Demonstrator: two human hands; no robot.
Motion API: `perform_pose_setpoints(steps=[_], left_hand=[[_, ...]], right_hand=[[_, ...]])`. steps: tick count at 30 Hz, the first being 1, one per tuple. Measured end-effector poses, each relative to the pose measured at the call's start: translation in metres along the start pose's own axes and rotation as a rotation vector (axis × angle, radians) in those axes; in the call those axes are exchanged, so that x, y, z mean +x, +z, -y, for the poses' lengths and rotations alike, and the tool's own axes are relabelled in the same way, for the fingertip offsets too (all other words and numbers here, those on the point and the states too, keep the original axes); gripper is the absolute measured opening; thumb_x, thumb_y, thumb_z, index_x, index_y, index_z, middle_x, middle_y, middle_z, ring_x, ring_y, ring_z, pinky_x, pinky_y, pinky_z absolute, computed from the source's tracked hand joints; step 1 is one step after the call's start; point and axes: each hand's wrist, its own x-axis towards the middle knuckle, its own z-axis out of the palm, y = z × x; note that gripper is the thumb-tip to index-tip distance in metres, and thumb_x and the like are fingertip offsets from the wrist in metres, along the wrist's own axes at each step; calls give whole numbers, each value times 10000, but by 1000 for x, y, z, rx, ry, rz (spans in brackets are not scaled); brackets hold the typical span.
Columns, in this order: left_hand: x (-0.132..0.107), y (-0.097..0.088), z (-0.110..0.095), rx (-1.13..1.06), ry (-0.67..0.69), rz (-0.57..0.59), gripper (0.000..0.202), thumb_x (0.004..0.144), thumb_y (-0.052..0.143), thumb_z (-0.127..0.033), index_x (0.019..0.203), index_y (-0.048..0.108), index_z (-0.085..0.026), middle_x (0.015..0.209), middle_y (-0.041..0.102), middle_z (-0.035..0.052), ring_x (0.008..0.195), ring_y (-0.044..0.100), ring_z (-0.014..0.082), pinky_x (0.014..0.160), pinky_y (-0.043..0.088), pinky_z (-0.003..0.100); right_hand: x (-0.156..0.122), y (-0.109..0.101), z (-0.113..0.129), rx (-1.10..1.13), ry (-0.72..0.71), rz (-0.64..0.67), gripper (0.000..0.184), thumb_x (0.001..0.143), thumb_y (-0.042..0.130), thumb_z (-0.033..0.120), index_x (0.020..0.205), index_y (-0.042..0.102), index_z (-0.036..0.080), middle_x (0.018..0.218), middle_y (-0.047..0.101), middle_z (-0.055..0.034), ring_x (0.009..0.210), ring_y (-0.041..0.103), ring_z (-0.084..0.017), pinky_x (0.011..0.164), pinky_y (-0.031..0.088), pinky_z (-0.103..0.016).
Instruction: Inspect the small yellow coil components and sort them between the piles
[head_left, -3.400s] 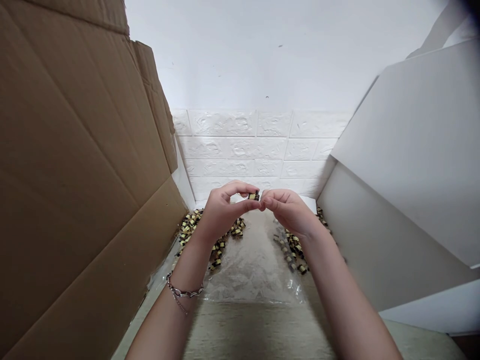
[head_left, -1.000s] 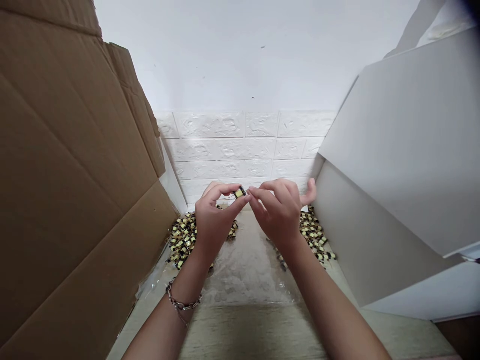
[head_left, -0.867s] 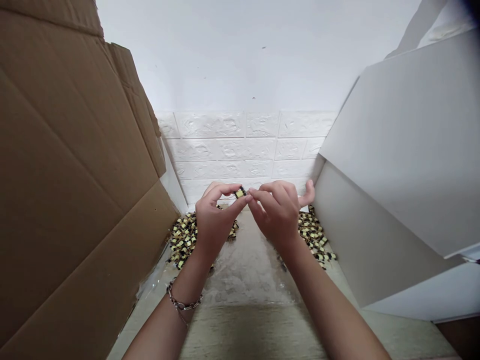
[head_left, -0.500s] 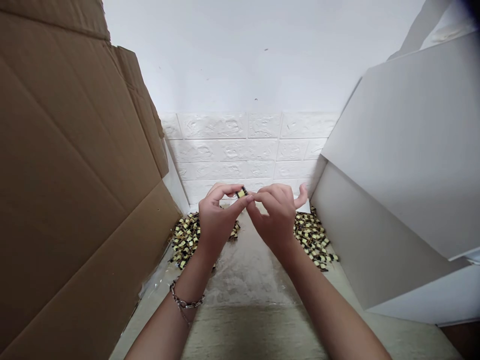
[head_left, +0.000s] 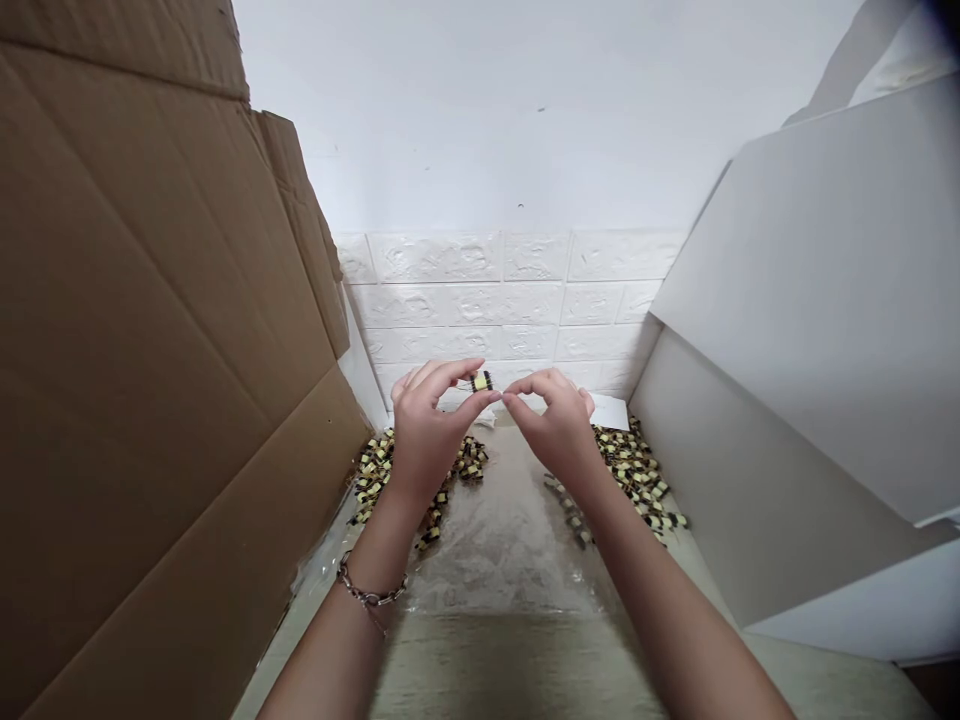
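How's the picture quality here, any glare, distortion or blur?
Head view: soft, even light; the crinkled clear plastic sheet shows mild glare; the brown cardboard panel splays outward from wide-angle distortion; the small yellow-and-black part in the left hand looks sharp but tiny.

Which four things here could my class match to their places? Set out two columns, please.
1 small part
2 bracelet
3 cardboard
4 white board

A along the right side
B around the left wrist
C pinched in the fingertips of the left hand
D along the left side

Pairs: 1-C, 2-B, 3-D, 4-A
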Motion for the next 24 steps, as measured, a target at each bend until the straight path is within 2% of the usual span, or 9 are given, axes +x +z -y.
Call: perform_pose_setpoints(steps=[3, 5, 8, 11, 18, 24], left_hand=[[0, -3, 1, 119, 56, 3, 332, 641, 656, -367, 940, 590, -241, 797, 626, -7, 769, 537, 144, 820, 350, 331], [-1, -2, 1, 155, 75, 11, 376, 641, 651, -390, 979, 566, -249, 800, 631, -12, 771, 540, 145, 855, 315, 351], [-3, -1, 0, 162, 106, 21, 390, 665, 631, -391, 1018, 533, -258, 792, 633, -20, 779, 541, 140, 883, 280, 362], [-5, 0, -1, 166, 154, 21, 386, 680, 619, -386, 1028, 516, -254, 787, 635, -19, 794, 545, 143, 898, 262, 369], [-6, 0, -2, 182, 193, 54, 367, 709, 606, -326, 1054, 494, -268, 808, 632, -19, 819, 553, 144, 927, 214, 378], [-6, -1, -2, 190, 199, 133, 468, 681, 618, -393, 1103, 456, -268, 844, 627, -14, 867, 548, 155, 951, 176, 389]], right_hand=[[4, -5, -3, 128, -65, -84, 165, 765, 478, 247, 891, 580, 214, 873, 568, -38, 850, 504, -183, 860, 328, -428], [5, -8, -3, 238, -151, -77, 212, 787, 471, 265, 967, 566, 204, 903, 557, -48, 876, 498, -172, 837, 368, -365], [5, -10, -2, 367, -240, 55, 224, 783, 509, 319, 967, 586, 217, 961, 545, -48, 954, 485, -169, 870, 368, -339], [6, -10, -2, 478, -264, 181, 205, 763, 546, 329, 932, 607, 231, 968, 551, -41, 979, 486, -167, 892, 365, -340], [8, -10, -5, 645, -163, 244, 141, 735, 578, 327, 832, 630, 240, 919, 575, -18, 965, 499, -165, 882, 360, -340], [8, -8, -7, 729, -36, 260, 126, 705, 604, 335, 745, 639, 221, 854, 578, -7, 881, 519, -150, 828, 370, -306]])
